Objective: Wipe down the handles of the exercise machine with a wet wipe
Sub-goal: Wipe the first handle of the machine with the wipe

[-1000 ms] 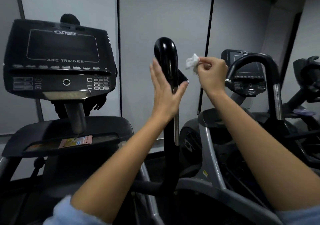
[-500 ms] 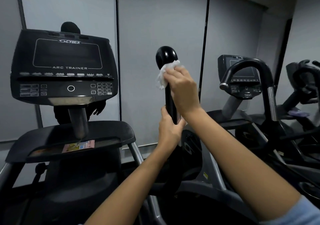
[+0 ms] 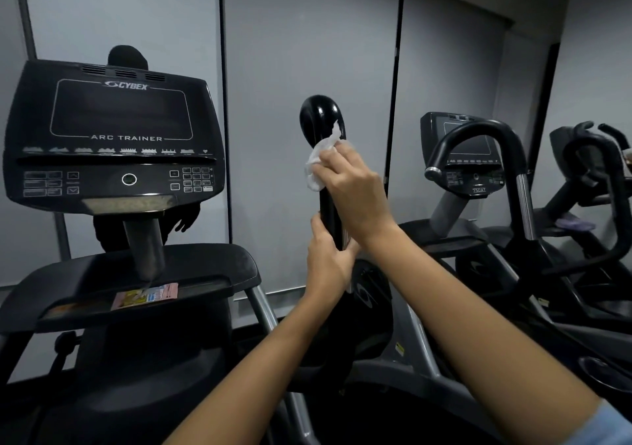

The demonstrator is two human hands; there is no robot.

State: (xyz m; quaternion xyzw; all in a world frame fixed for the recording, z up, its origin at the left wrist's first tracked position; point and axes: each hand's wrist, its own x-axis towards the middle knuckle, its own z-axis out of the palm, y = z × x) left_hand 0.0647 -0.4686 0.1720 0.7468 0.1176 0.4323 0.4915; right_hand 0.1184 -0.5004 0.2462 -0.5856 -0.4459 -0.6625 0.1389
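A glossy black handle (image 3: 319, 119) of the arc trainer rises upright in the middle of the view, curving over at its top. My right hand (image 3: 354, 189) wraps around the handle just under the curve and presses a crumpled white wet wipe (image 3: 319, 160) against its left side. Lower down, my left hand (image 3: 326, 256) grips the same handle's shaft from the left, thumb up along it.
The trainer's black console (image 3: 116, 136) and its tray (image 3: 136, 273) with a small paper card stand at the left. A second machine with a curved black handle (image 3: 478, 136) and its console is at the right, more equipment behind it. Grey wall panels lie ahead.
My right hand brought the wipe from the right onto the handle and now rubs it slightly lower. My left hand went from an open palm beside the handle to gripping the shaft below.
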